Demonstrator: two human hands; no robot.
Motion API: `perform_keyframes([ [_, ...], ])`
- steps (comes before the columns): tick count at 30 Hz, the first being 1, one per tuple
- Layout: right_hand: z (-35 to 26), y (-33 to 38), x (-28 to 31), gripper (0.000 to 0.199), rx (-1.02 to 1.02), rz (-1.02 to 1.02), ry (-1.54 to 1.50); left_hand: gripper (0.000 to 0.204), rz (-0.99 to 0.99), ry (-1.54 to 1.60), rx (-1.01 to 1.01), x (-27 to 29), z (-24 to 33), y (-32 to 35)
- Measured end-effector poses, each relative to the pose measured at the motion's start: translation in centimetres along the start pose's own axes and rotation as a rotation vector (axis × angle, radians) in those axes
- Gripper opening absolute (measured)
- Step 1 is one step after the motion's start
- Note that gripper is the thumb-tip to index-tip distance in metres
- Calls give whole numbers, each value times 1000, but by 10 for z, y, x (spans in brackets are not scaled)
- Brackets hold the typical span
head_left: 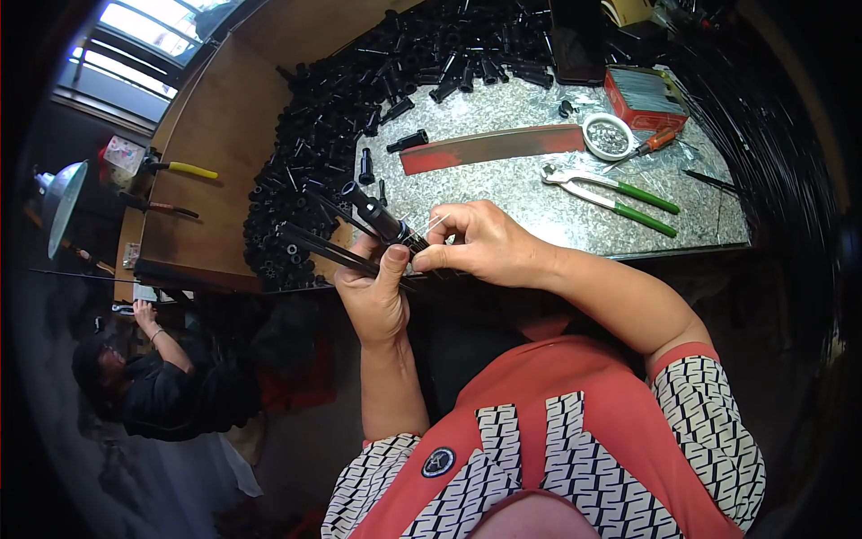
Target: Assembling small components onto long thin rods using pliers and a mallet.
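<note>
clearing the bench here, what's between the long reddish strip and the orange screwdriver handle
A white bowl of small metal pieces, in the head view.

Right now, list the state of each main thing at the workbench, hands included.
Black tube: held, tilted
Black rods: held, splayed
Left hand: closed around both
Right hand: fingers curled beside tube, exact grip unclear
Green-handled pliers: lying down, handles apart
White bowl: uncovered, holding small metal pieces
Screwdriver: lying beside bowl
Red box: open or covered, cannot tell
Black parts: heaped loosely
Red-brown strip: lying on tabletop
</note>
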State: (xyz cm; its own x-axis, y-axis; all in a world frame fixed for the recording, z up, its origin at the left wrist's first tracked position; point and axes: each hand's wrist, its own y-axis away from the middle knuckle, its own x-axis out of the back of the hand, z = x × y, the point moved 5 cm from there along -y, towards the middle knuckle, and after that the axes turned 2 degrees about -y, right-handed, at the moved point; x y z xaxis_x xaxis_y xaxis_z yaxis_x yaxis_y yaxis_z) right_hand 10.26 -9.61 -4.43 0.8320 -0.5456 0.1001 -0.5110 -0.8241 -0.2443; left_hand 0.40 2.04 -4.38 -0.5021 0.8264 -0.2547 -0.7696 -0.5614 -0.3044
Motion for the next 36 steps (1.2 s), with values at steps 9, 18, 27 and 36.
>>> perform_keyframes([
  [9,6,0,-2,27,-224,-207,-159,40,-179,4,7,8,-3,-1],
  [18,21,-4,-8,34,-206,-100,-197,34,-95,70,128,6,-16,-3],
  [27,13,-10,-24,29,78,189,119,52,162,-439,-183,-18,-6,12],
  [36,21,-4,-28,18,67,45,-23,36,33,-534,-102,6,4,10],
])
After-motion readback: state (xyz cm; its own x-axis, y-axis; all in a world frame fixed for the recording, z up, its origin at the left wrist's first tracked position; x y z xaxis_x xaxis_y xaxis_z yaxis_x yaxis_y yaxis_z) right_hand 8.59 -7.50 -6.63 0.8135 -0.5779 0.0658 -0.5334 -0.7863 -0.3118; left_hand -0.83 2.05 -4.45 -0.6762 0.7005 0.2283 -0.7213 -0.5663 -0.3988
